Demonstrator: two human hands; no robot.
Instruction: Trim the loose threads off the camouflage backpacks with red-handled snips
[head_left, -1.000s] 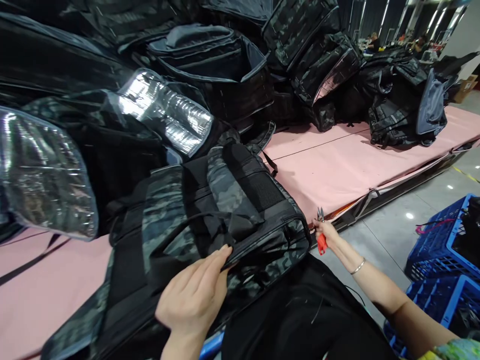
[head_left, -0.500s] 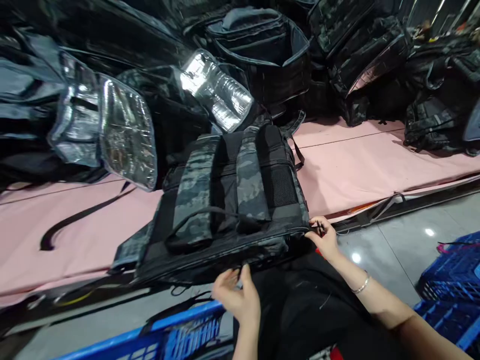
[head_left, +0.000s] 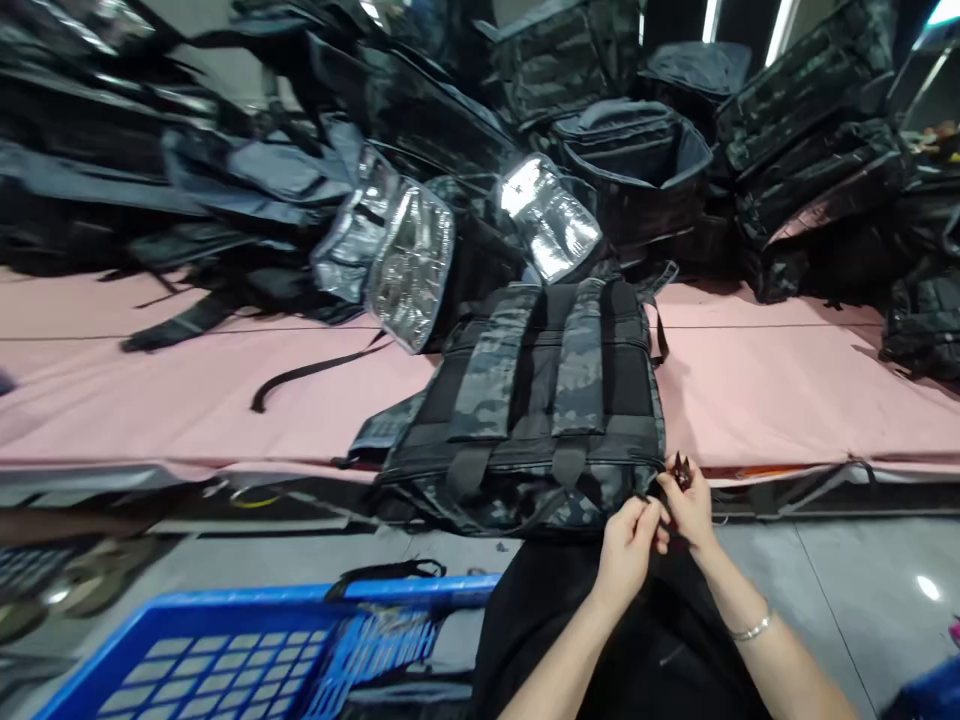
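A black and grey camouflage backpack (head_left: 525,390) lies on the pink-covered table with its two shoulder straps facing up. At its lower right corner, my left hand (head_left: 634,540) is closed, its fingers pinched at the bag's edge; what they hold is too small to make out. My right hand (head_left: 686,500) touches the same corner, just beside the left one. Its fingers are wrapped round a small dark tool with pointed tips (head_left: 682,470).
Dark bags (head_left: 630,150) are piled along the back of the pink table (head_left: 765,400), some with silver linings (head_left: 412,260). A blue plastic basket (head_left: 225,650) stands at the lower left. Black fabric covers my lap (head_left: 570,640).
My left hand has moved right along the bag's front edge and closed beside my right hand. The view has swung left, and the backpack's front edge and strap ends now hang differently.
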